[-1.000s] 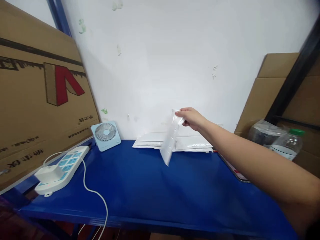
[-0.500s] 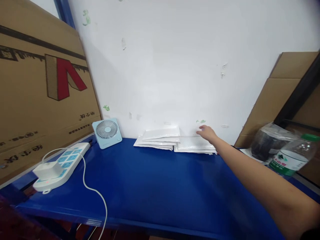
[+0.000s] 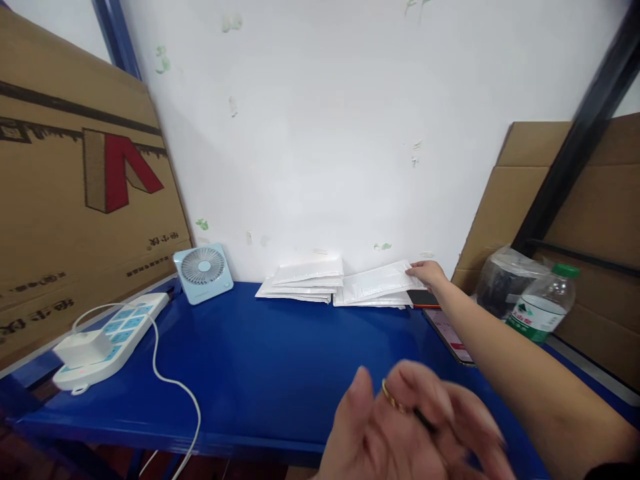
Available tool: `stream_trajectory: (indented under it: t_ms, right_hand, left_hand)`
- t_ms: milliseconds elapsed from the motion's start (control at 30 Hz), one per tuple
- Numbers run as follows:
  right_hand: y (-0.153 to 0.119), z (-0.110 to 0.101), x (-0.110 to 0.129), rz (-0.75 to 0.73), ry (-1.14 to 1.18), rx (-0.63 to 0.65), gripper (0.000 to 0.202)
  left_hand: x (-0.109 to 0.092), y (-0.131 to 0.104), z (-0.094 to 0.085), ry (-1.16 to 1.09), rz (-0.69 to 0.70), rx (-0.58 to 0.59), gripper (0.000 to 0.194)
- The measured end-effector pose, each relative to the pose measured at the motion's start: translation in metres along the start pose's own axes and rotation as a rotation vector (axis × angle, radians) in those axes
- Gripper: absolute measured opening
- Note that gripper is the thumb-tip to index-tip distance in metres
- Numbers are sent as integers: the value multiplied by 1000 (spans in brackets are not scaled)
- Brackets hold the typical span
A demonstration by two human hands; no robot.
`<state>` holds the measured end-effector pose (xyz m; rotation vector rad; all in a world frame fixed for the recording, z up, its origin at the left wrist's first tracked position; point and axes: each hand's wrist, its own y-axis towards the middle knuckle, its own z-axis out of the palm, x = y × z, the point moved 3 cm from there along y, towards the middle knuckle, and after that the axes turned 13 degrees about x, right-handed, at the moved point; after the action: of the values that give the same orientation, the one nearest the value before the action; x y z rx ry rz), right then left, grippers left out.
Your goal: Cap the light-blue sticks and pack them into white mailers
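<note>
While the right-hand grip (image 3: 429, 273) is closed on a white envelope (image 3: 377, 280), pinching its right end between thumb and fingers, the envelope slopes down to the left over the right-hand stack (image 3: 387, 301) of similar white envelopes. Just beside this lies the left-hand stack (image 3: 303, 281), its layers staggered; both rest at the back of the blue worktop (image 3: 250, 367), near the white wall (image 3: 320, 133). In the foreground, blurred and cut off by the lower edge of the view, the left-hand grip (image 3: 407, 430) is unclosed, palm toward the camera, thumb apart from the loosely curled fingers; a gold-coloured ring (image 3: 393, 398) encircles one finger. To the right of the stacks are a dark flat object (image 3: 419, 298) with an orange edge, a phone (image 3: 447, 335) partly hidden by the right forearm, a dark item in clear plastic (image 3: 495, 287) and a green-capped bottle (image 3: 543, 307). At left, a light-blue fan (image 3: 203, 272) stands tilted near the wall; nearer the camera, a power strip (image 3: 133, 330) carries a white adapter (image 3: 86, 348), whose white cable (image 3: 173, 381) crosses the worktop's front edge. Printed cardboard (image 3: 45, 200) rises at far left.
</note>
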<state>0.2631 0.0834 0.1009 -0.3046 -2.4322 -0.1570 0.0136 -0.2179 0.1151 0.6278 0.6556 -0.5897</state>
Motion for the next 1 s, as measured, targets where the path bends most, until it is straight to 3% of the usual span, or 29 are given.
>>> stream_trajectory:
  t_ms: [67,133,233,333,400,467,600,667,733,767,833,867,933,1000]
  right_hand:
    - [-18,-20,20,-132,4,-39,24]
    - [-50,-41,44,-403,-87,-150,21]
    - [-120,-56,69,-812,-231,-215,19]
    - [-197,-52,69,-1132,-244,-255,21]
    - [-241,-40,58,-1300,-229,-171,23]
    - [-272,-26,42,-1376,-189,-55,24]
    - [-300,-6,12,-1281,-65,85,36]
    - [-304,6,0,-1240,-43,181,35]
    - [-303,17,-11,-1120,135,175,28]
    - [-299,21,-16,-1006,313,122,24]
    - [-288,34,-27,-640,801,-11,20]
    - [-282,45,-29,-451,1055,0,23]
    - [-269,71,-21,-131,1436,220,29]
    - [-256,90,-8,72,1654,423,30]
  left_hand:
    - [11,21,-11,-216,-53,-24,47]
    - [27,39,-30,-476,-89,-134,50]
    - [51,61,-53,-681,-166,-229,78]
    - [58,76,-65,-743,-102,-256,93]
    - [53,80,-69,-746,24,-249,83]
    - [46,79,-76,-731,132,-259,64]
    - [36,66,-97,-634,198,-425,40]
    - [29,61,-102,-568,230,-452,34]
    - [19,58,-102,-472,295,-498,30]
    - [14,57,-100,-406,339,-544,28]
    - [3,58,-93,-239,451,-646,27]
    - [-1,60,-88,-144,509,-673,27]
    - [-6,66,-76,47,591,-655,32]
    - [-7,75,-64,219,620,-592,37]
